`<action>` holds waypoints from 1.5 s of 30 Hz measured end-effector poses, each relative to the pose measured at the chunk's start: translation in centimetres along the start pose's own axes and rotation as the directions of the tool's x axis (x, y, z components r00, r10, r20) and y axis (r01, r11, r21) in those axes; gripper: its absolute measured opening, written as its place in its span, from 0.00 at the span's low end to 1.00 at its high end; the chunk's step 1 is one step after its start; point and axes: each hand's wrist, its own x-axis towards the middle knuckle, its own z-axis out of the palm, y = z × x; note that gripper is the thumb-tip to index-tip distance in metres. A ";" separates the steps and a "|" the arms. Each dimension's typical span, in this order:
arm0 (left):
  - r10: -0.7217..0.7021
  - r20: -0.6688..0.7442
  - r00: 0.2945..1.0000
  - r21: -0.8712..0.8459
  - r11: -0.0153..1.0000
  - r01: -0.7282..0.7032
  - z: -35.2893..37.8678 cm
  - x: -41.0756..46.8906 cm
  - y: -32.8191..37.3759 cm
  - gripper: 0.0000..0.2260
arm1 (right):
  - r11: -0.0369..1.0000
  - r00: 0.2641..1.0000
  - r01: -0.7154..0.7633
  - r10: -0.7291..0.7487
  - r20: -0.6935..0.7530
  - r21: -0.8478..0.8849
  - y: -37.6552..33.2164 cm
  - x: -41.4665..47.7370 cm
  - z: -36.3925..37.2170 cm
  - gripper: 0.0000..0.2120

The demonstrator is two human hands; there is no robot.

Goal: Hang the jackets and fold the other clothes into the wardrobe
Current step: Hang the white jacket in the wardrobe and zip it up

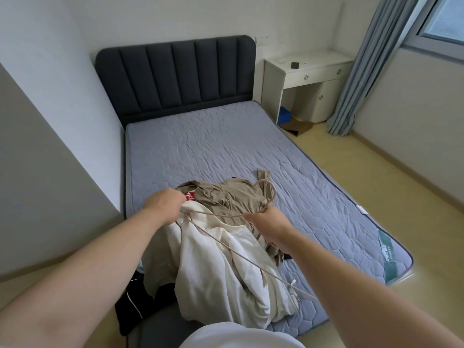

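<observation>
Head view: a pile of clothes lies on the near end of the mattress (213,146). The left hand (163,205) grips the cream jacket (226,272) with curled fingers. The right hand (270,223) pinches a tan cord (273,194) that crosses over the jacket and tangles with the tan garment (226,197). A dark garment (133,310) hangs off the mattress's near-left corner. A white desk (308,79) stands beside its far-right corner.

A single wide-angle head view stands at the foot of the bed (226,146), looking forward and down toward the headboard (175,74). The clothes pile (226,247) lies close beneath the lens. The frame edges seem bent and blurred, notably near the window (447,18).
</observation>
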 end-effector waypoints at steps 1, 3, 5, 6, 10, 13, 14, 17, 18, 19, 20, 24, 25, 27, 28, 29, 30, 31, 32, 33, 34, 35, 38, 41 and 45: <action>0.000 0.003 1.000 -0.055 0.998 0.000 -0.1 0.1 0.3 0.07 | 1.000 1.000 0.010 -0.010 0.022 -0.012 -0.1 -0.1 0.1 0.22; -0.027 -0.006 1.000 -0.165 0.986 0.025 -0.3 0.7 0.5 0.11 | 1.000 0.995 0.009 -0.009 0.097 0.006 -0.3 -0.4 0.3 0.20; -0.066 -0.036 0.997 -0.207 0.977 0.057 -0.4 1.0 0.5 0.13 | 0.998 0.990 -0.028 0.018 0.141 0.065 -0.4 -0.4 0.1 0.18; -0.092 -0.052 0.994 -0.200 0.977 0.080 -0.3 1.1 0.3 0.12 | 0.995 0.989 -0.045 0.031 0.147 0.088 -0.5 -0.4 -0.2 0.18; -0.268 -0.084 0.960 -0.116 0.959 0.258 0.4 1.0 0.1 0.09 | 0.993 0.989 -0.048 0.032 0.145 0.108 -0.4 0.0 -1.1 0.18; -0.322 -0.080 0.943 -0.094 0.945 0.314 0.9 1.1 0.2 0.14 | 0.996 0.993 -0.007 -0.003 0.115 0.092 -0.3 0.3 -1.2 0.19; -0.332 -0.080 0.940 -0.087 0.942 0.325 1.0 1.1 0.1 0.14 | 0.997 0.995 0.010 -0.018 0.099 0.074 -0.3 0.3 -1.2 0.19; -0.380 -0.062 0.923 -0.060 0.925 0.376 1.0 0.9 -0.2 0.16 | 0.997 0.995 0.016 -0.024 0.097 0.080 0.0 0.2 -1.2 0.19; -0.386 -0.061 0.920 -0.038 0.922 0.385 0.9 0.8 -0.4 0.16 | 0.995 0.994 0.002 -0.013 0.108 0.097 0.0 0.2 -1.3 0.19; -0.386 -0.053 0.921 -0.015 0.922 0.386 0.8 0.7 -0.5 0.16 | 0.994 0.993 -0.013 0.000 0.119 0.108 0.1 0.1 -1.5 0.19; -0.384 -0.042 0.922 0.000 0.923 0.385 0.6 0.6 -0.5 0.16 | 0.994 0.992 -0.029 0.015 0.129 0.107 0.0 0.0 -1.6 0.19; -0.363 -0.021 0.932 0.009 0.932 0.363 0.2 0.5 0.0 0.16 | 0.997 0.986 -0.069 0.063 0.153 0.037 -0.1 -0.2 -1.5 0.17; -0.342 -0.012 0.939 -0.004 0.940 0.342 0.1 0.4 0.4 0.16 | 0.997 0.987 -0.068 0.062 0.146 0.035 -0.2 -0.2 -1.2 0.18; -0.275 0.024 0.961 -0.044 0.960 0.276 -0.3 0.6 1.4 0.17 | 0.996 0.990 -0.072 0.065 0.126 0.053 -0.4 -0.2 -0.5 0.19; -0.219 0.061 0.974 -0.057 0.973 0.223 -0.8 0.5 2.0 0.17 | 0.996 0.991 -0.075 0.069 0.118 0.052 -0.6 -0.3 -0.2 0.20; -0.138 0.093 0.986 -0.046 0.989 0.143 -1.4 0.4 2.7 0.16 | 0.997 0.993 -0.068 0.065 0.103 0.032 -0.8 -0.4 0.2 0.21; -0.038 0.118 0.992 -0.022 0.999 0.040 -1.8 0.4 3.3 0.14 | 0.999 0.996 -0.049 0.050 0.077 -0.006 -0.9 -0.4 0.6 0.22; 0.055 0.143 0.988 0.010 0.998 -0.056 -2.5 0.0 3.9 0.12 | 0.999 0.998 -0.026 0.028 0.047 -0.042 -1.2 -0.5 0.9 0.23; 0.128 0.150 0.980 0.026 0.991 -0.134 -3.2 -0.3 4.5 0.11 | 0.998 1.000 -0.007 0.008 0.013 -0.058 -1.3 -0.5 1.2 0.23; 0.181 0.144 0.973 0.015 0.983 -0.185 -3.9 -0.8 5.0 0.10 | 0.999 1.000 -0.001 0.000 -0.025 -0.044 -1.4 -0.5 1.5 0.23; 0.227 0.119 0.967 -0.010 0.974 -0.228 -4.4 -1.1 5.5 0.10 | 1.000 0.998 0.006 -0.006 -0.064 -0.010 -1.5 -0.4 1.7 0.23; 0.269 0.071 0.961 -0.041 0.963 -0.266 -5.1 -1.6 6.1 0.11 | 1.000 0.994 0.019 -0.016 -0.103 0.025 -1.7 -0.4 1.9 0.23; 0.379 -0.149 0.913 -0.107 0.912 -0.396 -7.0 -3.8 8.0 0.09 | 0.988 0.969 0.117 -0.092 -0.229 0.097 -2.1 -0.5 2.8 0.17; 0.384 -0.317 0.867 -0.069 0.903 -0.425 -8.1 -5.9 9.7 0.12 | 0.931 0.944 0.198 -0.097 -0.317 0.306 -3.0 -0.7 3.3 0.05; 0.187 -0.489 0.852 -0.092 0.960 -0.263 -8.8 -8.1 9.8 0.09 | 0.899 0.931 0.278 -0.166 -0.324 0.340 -3.9 -0.4 2.3 0.12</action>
